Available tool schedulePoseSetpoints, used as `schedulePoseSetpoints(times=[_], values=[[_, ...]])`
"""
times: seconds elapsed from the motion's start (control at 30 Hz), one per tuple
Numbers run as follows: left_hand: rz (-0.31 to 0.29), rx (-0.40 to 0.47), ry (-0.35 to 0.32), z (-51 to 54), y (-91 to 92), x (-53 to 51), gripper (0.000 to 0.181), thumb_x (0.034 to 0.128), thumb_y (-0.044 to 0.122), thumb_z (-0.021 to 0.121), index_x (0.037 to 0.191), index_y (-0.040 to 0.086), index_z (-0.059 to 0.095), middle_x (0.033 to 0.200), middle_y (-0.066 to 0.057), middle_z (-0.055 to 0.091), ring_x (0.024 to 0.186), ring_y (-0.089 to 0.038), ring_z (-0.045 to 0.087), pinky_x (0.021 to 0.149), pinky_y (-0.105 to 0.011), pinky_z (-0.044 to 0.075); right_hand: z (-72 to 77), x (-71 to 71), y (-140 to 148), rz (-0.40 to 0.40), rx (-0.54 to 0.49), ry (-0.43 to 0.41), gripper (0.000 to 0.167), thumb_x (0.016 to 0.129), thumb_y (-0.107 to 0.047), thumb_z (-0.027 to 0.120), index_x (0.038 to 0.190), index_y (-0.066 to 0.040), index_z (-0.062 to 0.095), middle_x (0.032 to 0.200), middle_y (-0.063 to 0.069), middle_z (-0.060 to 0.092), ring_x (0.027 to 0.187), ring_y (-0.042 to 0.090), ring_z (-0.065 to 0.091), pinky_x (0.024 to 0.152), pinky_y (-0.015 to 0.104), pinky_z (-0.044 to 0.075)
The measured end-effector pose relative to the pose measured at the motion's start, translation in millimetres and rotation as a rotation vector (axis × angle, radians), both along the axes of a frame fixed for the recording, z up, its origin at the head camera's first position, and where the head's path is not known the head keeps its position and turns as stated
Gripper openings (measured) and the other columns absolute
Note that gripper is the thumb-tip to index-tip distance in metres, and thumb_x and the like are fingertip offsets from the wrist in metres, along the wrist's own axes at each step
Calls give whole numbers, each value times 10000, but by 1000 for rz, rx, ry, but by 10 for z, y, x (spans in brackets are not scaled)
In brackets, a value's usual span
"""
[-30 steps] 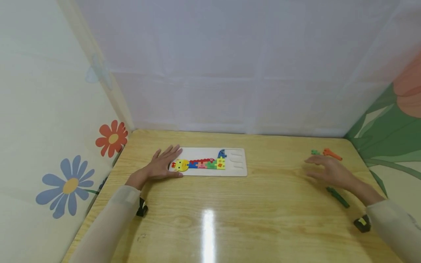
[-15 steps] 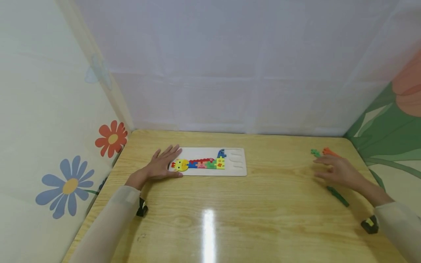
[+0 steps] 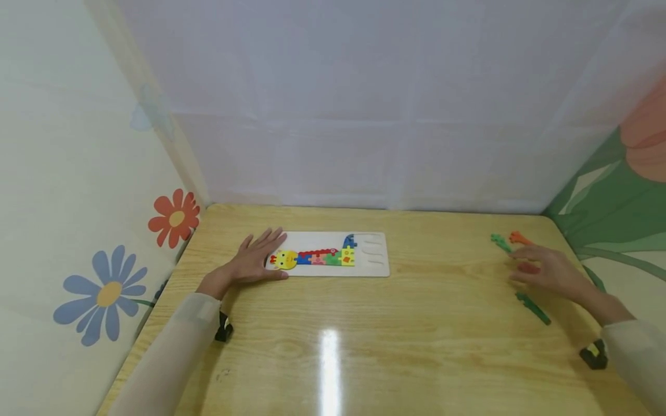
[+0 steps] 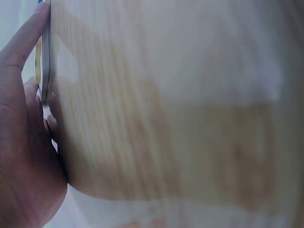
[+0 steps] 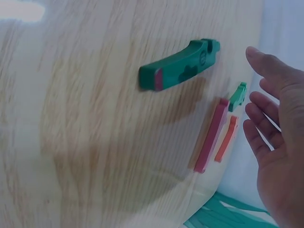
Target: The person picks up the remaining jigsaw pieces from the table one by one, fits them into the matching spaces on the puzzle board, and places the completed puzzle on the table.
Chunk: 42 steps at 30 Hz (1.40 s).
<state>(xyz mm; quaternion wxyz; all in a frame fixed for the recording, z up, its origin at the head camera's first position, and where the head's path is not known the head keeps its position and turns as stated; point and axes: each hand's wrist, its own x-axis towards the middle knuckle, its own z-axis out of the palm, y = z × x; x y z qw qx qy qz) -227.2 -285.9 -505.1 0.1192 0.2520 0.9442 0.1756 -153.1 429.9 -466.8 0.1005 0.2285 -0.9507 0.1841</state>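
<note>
Currently, the left hand (image 3: 252, 261) is spread over the left end of a white puzzle board (image 3: 312, 240), which is laid flat on the worktop (image 3: 416, 335). Its fingers are stretched to the far edge and its thumb is set along the near edge, so that the yellow giraffe head (image 3: 285, 261) is framed between them. In the left wrist view the thumb is seen resting against the board's edge. Beside the head, a row of joined coloured pieces (image 3: 318, 260) is seated in the board, and curved grooves (image 3: 373, 252) are seen at the right end.

The right hand (image 3: 554, 276) is held above the right part of the worktop, its thumb parted from the loosely bent fingers and nothing gripped. Beneath and around it, four loose pieces are scattered: a red piece (image 5: 212, 135) is glimpsed through the gap between thumb and fingers, a light green piece (image 3: 501, 242) and an orange piece (image 3: 519, 237) are placed side by side just beyond the fingers, and a dark green piece (image 3: 533, 308) is found on the hand's near side. Whether any fingertip is touching a piece cannot be told
</note>
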Motion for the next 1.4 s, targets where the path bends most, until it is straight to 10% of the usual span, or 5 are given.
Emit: schedulePoseSetpoints(times=[0.43,0.97,1.17,1.4], values=[[0,1,-6,18,5,0,1109,907,664,709,1714,141,157,1792,-92,63,1646,-371,-14,1246,-686,-78,-68,11,167,11,-13,85,446,626,-161,1007,1030,-93,830,1024,86,785,908,46,691,792,18,404],[-1,-6,-1,3,-3,-5,1118,902,678,707,1715,146,152,1793,-84,54,1647,-364,-13,1249,-677,-81,-116,74,320,-97,26,-24,494,718,-213,985,1135,-30,796,1089,209,769,935,201,708,734,75,434],[-5,-6,4,-3,-6,-6,1119,904,673,710,1716,147,147,1794,-82,53,1648,-360,-12,1251,-672,-84,-149,83,388,-126,25,-72,508,747,-242,972,1156,-4,788,1117,236,762,978,-62,581,743,87,426],[-5,-3,6,4,1,-2,1114,905,665,710,1714,140,152,1793,-90,58,1647,-366,-10,1251,-674,-83,-169,81,413,-153,28,-105,469,783,-239,954,1150,1,788,1106,239,756,952,262,707,718,178,487]])
